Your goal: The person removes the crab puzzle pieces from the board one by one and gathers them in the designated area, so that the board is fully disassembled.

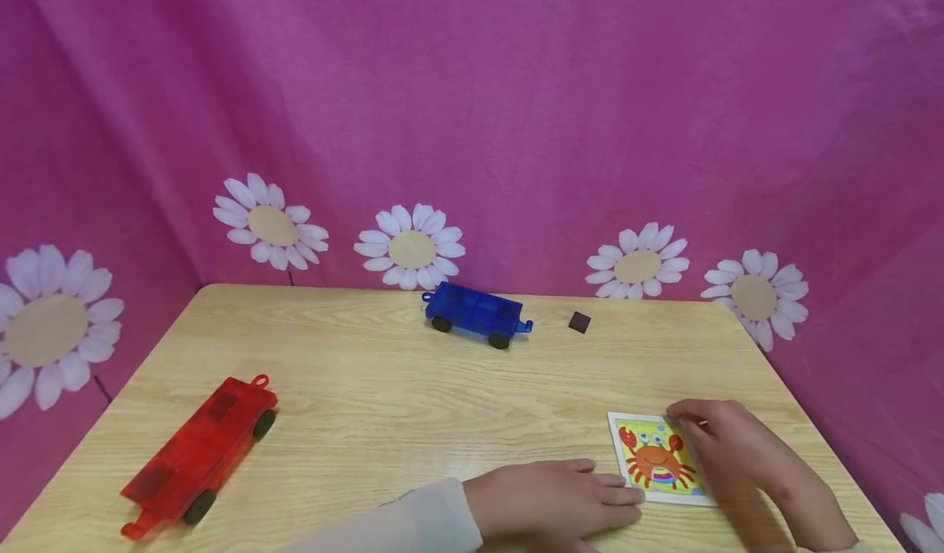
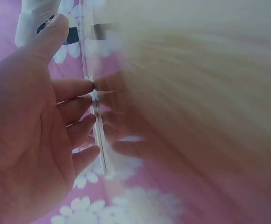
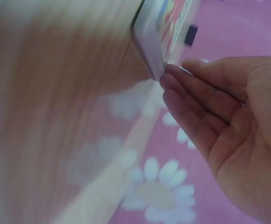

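A square crab picture tile (image 1: 652,459) with a white border and yellow ground lies flat near the front right of the table. My left hand (image 1: 553,500) is palm down with straight fingers, fingertips right at the tile's left edge. In the left wrist view those fingers (image 2: 82,109) are spread a little and the thumb stands apart. At the tile's right side is my right hand (image 1: 745,446), its fingertips by the far right corner. The right wrist view shows the tile's thick pale side (image 3: 148,44), with nearly straight fingers (image 3: 187,109) touching its corner.
A red toy wagon (image 1: 199,451) stands on the left of the wooden table (image 1: 398,422). At the back are a blue toy wagon (image 1: 475,314) and a small dark square (image 1: 579,322). A pink curtain (image 1: 472,111) with white daisies encloses the table.
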`<move>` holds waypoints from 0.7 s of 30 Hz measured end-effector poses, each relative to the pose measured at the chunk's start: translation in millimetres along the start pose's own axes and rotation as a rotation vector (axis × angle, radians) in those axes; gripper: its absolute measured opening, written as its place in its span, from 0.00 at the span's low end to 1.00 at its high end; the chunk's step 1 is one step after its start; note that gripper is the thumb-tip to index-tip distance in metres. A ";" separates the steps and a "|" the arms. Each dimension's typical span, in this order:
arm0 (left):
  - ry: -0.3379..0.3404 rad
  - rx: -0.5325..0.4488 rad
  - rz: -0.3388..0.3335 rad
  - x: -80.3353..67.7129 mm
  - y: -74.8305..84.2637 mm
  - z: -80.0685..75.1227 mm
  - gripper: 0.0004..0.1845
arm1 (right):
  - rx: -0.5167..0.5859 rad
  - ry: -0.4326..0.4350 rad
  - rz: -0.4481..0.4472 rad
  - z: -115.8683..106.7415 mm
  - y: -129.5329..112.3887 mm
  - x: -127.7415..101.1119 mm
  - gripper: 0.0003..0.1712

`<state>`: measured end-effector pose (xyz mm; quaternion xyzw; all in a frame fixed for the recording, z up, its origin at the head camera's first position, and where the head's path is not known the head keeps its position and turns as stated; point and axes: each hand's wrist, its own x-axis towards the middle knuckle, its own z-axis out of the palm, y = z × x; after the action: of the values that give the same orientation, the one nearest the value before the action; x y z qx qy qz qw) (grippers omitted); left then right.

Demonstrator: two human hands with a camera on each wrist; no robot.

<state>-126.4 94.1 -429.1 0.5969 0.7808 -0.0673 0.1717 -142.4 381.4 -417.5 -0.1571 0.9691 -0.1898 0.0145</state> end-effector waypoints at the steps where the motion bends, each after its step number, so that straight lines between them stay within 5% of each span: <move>1: 0.010 -0.014 -0.003 -8.1 -3.1 2.4 0.37 | 0.010 -0.017 -0.009 1.4 -5.5 4.7 0.10; 12: 0.151 -0.196 -0.085 -103.0 -36.1 25.7 0.41 | 0.073 -0.125 -0.132 23.5 -72.2 62.0 0.11; 21: 0.200 -0.318 -0.171 -160.8 -43.2 43.5 0.42 | 0.082 -0.162 -0.278 46.0 -123.5 103.6 0.12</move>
<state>-122.7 -77.5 -417.9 0.4977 0.8425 0.1019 0.1793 -199.9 224.0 -410.9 -0.3036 0.9251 -0.2160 0.0726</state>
